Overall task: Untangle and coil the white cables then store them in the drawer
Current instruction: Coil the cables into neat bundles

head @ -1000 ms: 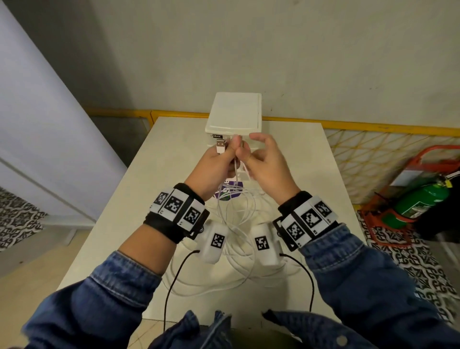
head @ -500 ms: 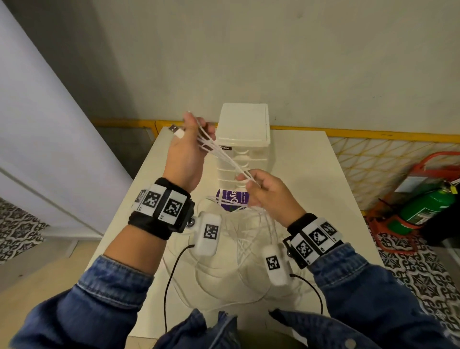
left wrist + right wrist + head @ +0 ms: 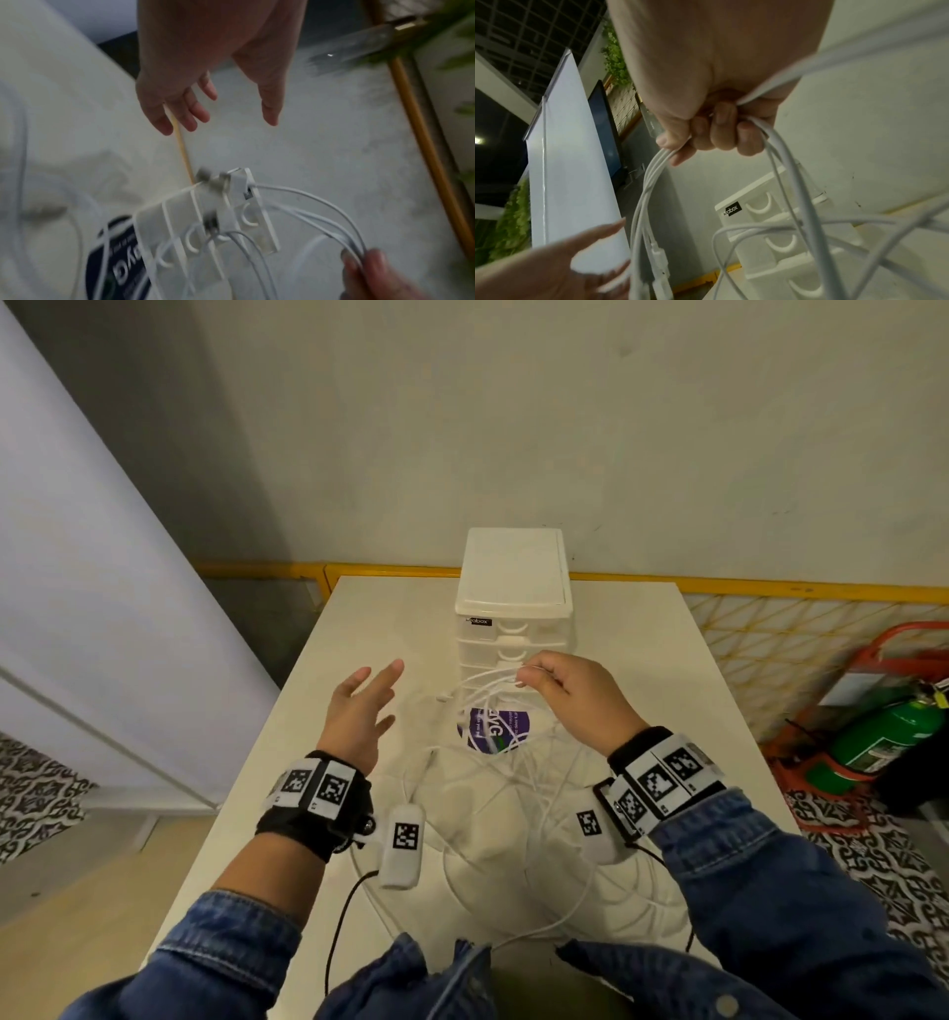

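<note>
Before closed drawer unit, white cables in right hand

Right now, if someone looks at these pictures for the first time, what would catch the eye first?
First, the right hand raised in front of the white drawer unit, pinching several white cables that hang down to a loose tangle on the table. Next, the left hand beside it, fingers spread and holding nothing. A green fire extinguisher stands on the floor, far right.

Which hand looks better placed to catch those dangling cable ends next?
Probably the left hand: it is open and free beside the plug ends, while the right hand already grips the white cables.
</note>
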The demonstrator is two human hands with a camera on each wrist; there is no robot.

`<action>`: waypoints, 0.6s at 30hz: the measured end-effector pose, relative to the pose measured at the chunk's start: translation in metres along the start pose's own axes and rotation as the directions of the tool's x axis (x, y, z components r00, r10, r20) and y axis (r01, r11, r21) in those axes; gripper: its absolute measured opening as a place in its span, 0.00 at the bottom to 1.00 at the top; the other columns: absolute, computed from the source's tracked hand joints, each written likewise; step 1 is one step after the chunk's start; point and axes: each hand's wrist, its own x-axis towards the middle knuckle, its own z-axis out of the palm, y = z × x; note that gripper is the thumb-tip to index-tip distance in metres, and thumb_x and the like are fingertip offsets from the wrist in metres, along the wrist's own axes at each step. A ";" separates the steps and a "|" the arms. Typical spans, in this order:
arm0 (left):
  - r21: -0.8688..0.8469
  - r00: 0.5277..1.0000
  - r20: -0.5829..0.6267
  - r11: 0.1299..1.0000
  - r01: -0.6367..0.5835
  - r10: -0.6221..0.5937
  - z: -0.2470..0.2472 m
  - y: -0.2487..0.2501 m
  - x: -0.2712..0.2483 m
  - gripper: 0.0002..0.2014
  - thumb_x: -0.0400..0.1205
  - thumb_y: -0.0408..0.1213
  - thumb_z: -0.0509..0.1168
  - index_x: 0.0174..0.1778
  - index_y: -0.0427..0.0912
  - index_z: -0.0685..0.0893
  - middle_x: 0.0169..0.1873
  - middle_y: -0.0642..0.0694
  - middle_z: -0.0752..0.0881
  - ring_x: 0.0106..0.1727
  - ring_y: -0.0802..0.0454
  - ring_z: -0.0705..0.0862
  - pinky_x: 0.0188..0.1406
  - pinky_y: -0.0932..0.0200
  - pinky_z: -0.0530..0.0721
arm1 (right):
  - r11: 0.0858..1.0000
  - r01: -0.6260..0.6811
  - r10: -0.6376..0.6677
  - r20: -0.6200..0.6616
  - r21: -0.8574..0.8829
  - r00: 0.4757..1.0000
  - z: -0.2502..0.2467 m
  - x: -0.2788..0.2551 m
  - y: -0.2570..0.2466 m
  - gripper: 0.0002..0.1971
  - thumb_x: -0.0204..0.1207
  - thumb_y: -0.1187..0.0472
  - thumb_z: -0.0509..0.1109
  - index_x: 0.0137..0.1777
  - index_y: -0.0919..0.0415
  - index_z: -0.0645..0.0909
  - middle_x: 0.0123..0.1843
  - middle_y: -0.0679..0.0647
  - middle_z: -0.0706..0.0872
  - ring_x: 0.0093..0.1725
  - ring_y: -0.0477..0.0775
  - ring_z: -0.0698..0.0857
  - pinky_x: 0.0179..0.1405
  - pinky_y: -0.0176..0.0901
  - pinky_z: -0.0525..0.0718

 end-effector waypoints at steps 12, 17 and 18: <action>0.334 0.695 0.719 0.872 -0.357 0.010 0.059 0.012 -0.036 0.18 0.82 0.51 0.55 0.33 0.41 0.76 0.20 0.50 0.68 0.20 0.54 0.67 0.23 0.65 0.71 | 0.975 0.068 -0.041 -0.126 0.212 0.991 -0.011 0.013 -0.007 0.03 0.76 0.61 0.69 0.45 0.56 0.84 0.41 0.39 0.86 0.44 0.32 0.83 0.48 0.23 0.76; 0.214 0.654 0.754 0.962 -0.171 -0.051 0.063 0.018 -0.041 0.21 0.83 0.53 0.53 0.28 0.44 0.68 0.20 0.52 0.63 0.20 0.56 0.60 0.20 0.65 0.65 | 0.922 0.127 -0.054 -0.205 0.365 0.977 -0.016 0.015 0.003 0.05 0.71 0.64 0.74 0.46 0.57 0.87 0.45 0.51 0.90 0.50 0.47 0.87 0.55 0.36 0.81; 0.144 0.635 0.771 0.984 -0.103 -0.047 0.064 0.022 -0.042 0.21 0.82 0.54 0.53 0.27 0.45 0.69 0.19 0.53 0.63 0.19 0.57 0.59 0.18 0.66 0.63 | 0.920 0.144 -0.074 -0.200 0.363 0.977 -0.013 0.015 0.005 0.07 0.72 0.64 0.73 0.49 0.57 0.87 0.47 0.53 0.90 0.50 0.49 0.87 0.55 0.38 0.82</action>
